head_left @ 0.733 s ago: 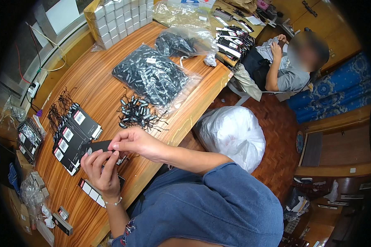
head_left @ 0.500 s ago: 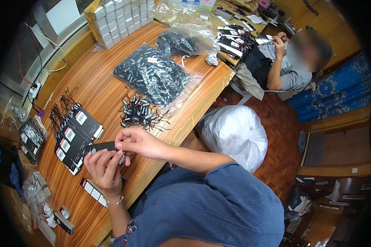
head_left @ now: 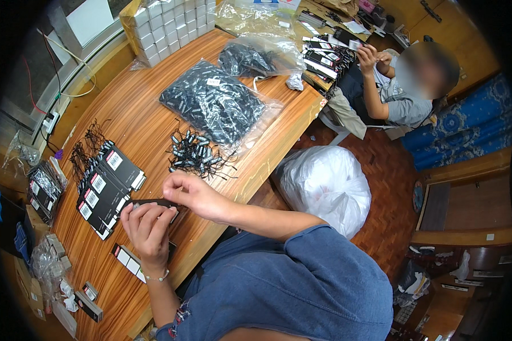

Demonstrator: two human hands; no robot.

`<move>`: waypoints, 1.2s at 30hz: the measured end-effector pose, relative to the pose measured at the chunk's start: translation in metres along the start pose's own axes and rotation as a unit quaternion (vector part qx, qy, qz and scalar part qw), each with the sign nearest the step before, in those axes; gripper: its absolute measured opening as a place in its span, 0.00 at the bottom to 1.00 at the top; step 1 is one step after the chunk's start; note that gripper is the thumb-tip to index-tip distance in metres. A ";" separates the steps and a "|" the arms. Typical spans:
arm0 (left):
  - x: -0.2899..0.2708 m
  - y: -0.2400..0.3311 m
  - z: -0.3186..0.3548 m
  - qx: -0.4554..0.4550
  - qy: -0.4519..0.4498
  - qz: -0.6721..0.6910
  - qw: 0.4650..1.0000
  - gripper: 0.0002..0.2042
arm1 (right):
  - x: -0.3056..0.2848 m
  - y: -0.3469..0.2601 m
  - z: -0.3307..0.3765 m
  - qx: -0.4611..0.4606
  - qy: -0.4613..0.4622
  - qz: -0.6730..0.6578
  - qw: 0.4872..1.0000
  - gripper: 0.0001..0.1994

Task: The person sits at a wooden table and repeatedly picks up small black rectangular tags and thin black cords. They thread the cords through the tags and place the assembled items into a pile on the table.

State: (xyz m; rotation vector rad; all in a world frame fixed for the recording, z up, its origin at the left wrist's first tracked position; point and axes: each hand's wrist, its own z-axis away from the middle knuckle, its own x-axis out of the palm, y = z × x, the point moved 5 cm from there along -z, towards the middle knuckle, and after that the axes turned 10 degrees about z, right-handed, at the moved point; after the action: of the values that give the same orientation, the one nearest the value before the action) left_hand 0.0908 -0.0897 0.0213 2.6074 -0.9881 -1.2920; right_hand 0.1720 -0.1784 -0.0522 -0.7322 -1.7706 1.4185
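Note:
A black hang tag (head_left: 153, 202) is gripped by the fingers of my left hand (head_left: 146, 230), over the near part of the wooden table. Just above the tag, my right hand (head_left: 196, 196) has its thumb and forefinger pinched together; whatever they hold, if anything, is too small to make out. Left of my hands, black tags with white barcode labels (head_left: 99, 182) lie in overlapping stacks, their black cords fanned out at the far end. Beyond my right hand is a loose heap of black cords with small glossy pieces (head_left: 193, 152).
A clear bag full of black cords (head_left: 210, 102) lies farther back, near stacked white boxes (head_left: 170, 28). More tags (head_left: 129, 262) lie near my left wrist. A white plastic sack (head_left: 327, 184) stands on the floor; a co-worker (head_left: 407, 85) sits at the far right.
My right hand has lifted slightly off the tag, and its fingers have drawn together. The left hand keeps its hold, the tag tilting flatter. The co-worker's hands have shifted.

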 end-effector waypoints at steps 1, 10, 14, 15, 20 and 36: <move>0.001 0.000 0.000 0.001 -0.005 0.003 1.000 0.07 | -0.002 -0.001 -0.001 0.005 0.019 -0.010 1.000 0.07; 0.009 -0.012 0.010 -0.084 0.021 0.153 0.984 0.09 | -0.026 -0.042 -0.022 0.046 0.014 -0.250 0.967 0.07; 0.015 -0.027 0.024 -0.177 0.063 0.206 0.960 0.09 | -0.035 -0.047 -0.026 0.038 0.035 -0.272 0.961 0.03; 0.011 -0.029 0.033 -0.232 0.106 0.228 0.940 0.10 | -0.028 -0.045 -0.028 0.048 0.023 -0.280 0.959 0.03; 0.011 -0.043 0.032 -0.318 0.183 0.336 0.867 0.07 | -0.020 -0.055 -0.030 -0.018 0.004 -0.269 0.963 0.09; -0.101 -0.105 0.153 -0.427 0.069 0.031 0.901 0.22 | 0.016 -0.091 -0.001 -0.173 -0.150 -0.046 0.972 0.07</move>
State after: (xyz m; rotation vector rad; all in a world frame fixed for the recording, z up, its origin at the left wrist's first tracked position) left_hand -0.0117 0.0838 -0.0424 1.9194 -0.3345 -1.1406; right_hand 0.1654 -0.1852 0.0394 -0.6218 -2.2963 1.2194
